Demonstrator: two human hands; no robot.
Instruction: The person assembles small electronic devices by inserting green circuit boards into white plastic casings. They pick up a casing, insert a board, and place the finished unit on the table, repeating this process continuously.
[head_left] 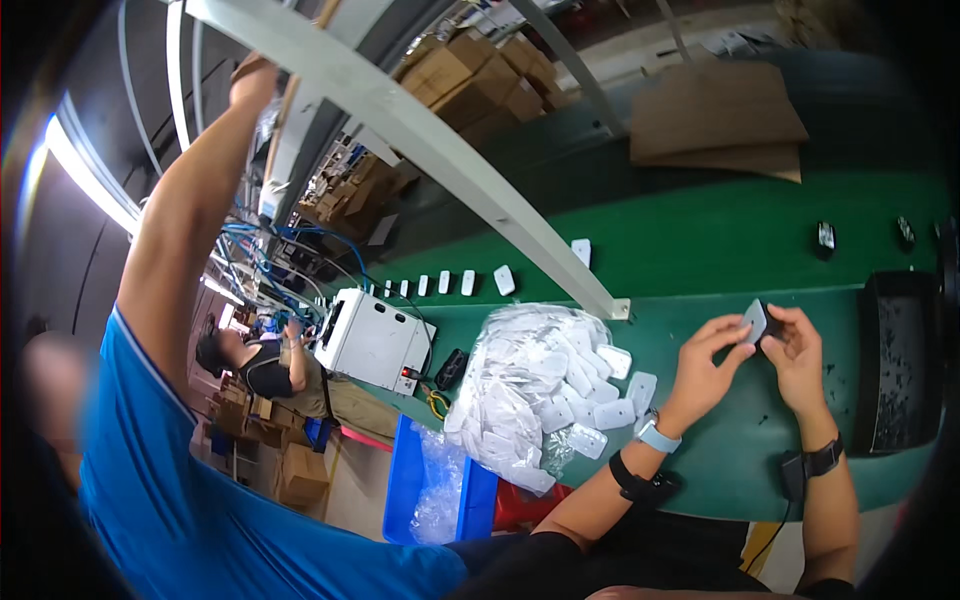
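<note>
Over the green bench at the right, my left hand (712,362) and my right hand (797,358) come close together. Between their fingertips is a small box-shaped device (757,319), with a light grey face turned to the left and a black side. Both hands pinch it, thumbs at its lower edge; its exact kind I cannot make out. Left of my left wrist lies a large heap of white rounded flat devices (540,385), many in clear plastic bags. A black tray (900,445) of small dark parts stands beyond my right hand.
White devices stand in a row along the green belt (467,283); small black pieces (825,238) sit at its right. A white frame bar (430,130) slants across. Left are a white machine (375,340), a blue bin (400,500) and a co-worker's blue sleeve (150,430), arm raised.
</note>
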